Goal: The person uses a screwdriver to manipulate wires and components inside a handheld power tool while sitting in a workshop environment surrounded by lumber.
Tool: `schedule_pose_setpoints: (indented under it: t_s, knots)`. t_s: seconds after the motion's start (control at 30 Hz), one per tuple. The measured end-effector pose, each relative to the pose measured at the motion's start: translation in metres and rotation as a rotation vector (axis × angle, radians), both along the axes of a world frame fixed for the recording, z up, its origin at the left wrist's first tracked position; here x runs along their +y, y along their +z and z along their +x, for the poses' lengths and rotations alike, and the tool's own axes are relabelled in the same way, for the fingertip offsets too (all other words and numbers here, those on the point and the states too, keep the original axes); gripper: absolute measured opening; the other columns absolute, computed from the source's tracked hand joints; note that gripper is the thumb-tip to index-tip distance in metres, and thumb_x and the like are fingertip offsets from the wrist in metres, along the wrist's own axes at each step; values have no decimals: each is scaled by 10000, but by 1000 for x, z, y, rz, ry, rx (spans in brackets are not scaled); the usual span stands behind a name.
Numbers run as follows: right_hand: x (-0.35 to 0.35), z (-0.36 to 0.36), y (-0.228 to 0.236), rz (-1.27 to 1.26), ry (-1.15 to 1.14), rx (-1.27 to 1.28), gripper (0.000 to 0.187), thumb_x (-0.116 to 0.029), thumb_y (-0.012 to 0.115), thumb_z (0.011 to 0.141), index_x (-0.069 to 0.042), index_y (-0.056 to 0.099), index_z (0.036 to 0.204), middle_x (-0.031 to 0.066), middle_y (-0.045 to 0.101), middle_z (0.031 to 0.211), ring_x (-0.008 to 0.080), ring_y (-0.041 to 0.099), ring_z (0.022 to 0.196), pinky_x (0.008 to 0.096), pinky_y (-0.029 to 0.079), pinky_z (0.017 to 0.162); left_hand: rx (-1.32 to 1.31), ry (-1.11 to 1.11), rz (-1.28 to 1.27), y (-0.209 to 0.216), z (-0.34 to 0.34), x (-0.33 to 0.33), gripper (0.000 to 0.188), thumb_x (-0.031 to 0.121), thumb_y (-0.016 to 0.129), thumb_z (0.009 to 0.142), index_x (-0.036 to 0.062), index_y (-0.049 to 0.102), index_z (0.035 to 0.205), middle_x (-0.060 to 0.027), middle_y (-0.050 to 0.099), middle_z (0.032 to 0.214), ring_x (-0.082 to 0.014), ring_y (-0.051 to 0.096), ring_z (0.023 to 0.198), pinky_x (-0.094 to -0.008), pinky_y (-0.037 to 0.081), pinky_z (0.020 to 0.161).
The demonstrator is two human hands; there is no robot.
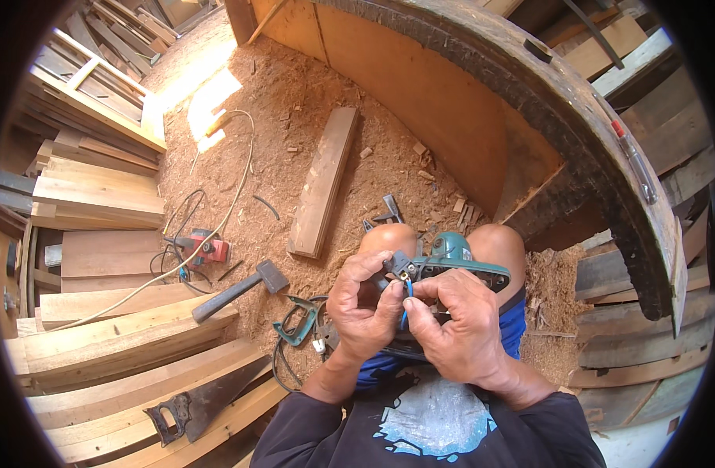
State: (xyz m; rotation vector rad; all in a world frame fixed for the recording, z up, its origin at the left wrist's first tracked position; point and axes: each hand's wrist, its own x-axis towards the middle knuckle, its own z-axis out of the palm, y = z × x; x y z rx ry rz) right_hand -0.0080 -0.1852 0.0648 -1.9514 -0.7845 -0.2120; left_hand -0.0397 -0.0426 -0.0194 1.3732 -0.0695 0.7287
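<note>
Between my knees rests a green power tool [454, 248] with its casing opened up. My left hand [360, 310] holds a small black switch-like part [402, 266] with a brass-coloured terminal, close above the tool. A blue wire [409, 290] runs at this terminal, pinched between the thumb and forefinger of my right hand [465, 324]. Whether the wire's end sits inside the terminal is too small to tell. Left of my left wrist, on the shavings, lies a loose green handle shell [297, 324] beside a dark cord and a white plug [319, 345].
A mallet [246, 290], a red power tool [207, 245] with cords and a plank [326, 183] lie on the shavings. Timber [115, 331] is stacked at left, with a handsaw [205, 404] on it. A curved workbench [544, 86] at right carries a screwdriver [636, 164].
</note>
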Motion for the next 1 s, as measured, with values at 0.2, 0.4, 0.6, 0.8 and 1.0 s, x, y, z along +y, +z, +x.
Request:
schedule_pose_setpoints:
  t_s: [0.2,0.4,0.6,0.8,1.0]
  knots:
    - [5,0,-2,-62,-53,-171,127,-40,724,774,-19,639,866,124,609,775,330,593,697,431,472,635,-67,3,18,0,4,-2,355,-38,736,862,-32,610,1194,-161,632,1163,-202,596,1085,-313,497,920]
    - [2,5,-1,-87,-2,-192,92,-20,688,792,-22,604,830,134,554,756,344,546,684,442,449,640,-51,5,61,-2,1,0,357,-34,741,853,-20,623,1189,-144,629,1097,-187,613,968,-296,512,825]
    - [-1,7,-4,-62,34,-160,88,-16,681,798,-25,595,815,144,540,751,352,537,686,445,445,647,-39,9,140,0,3,1,384,-35,736,840,-5,641,1210,-130,638,1032,-174,611,896,-284,506,776]
    - [-3,8,-5,-43,50,-114,77,-11,677,804,-19,601,810,146,540,733,354,542,676,452,448,638,-71,22,194,2,4,2,427,-64,723,808,1,649,1223,-119,637,982,-182,622,838,-287,502,713]
    - [-4,5,-3,5,59,-24,81,0,684,793,-9,606,808,147,582,733,354,575,674,441,456,632,-42,0,231,9,2,3,418,-68,732,797,10,666,1202,-107,637,927,-185,625,786,-297,504,669]
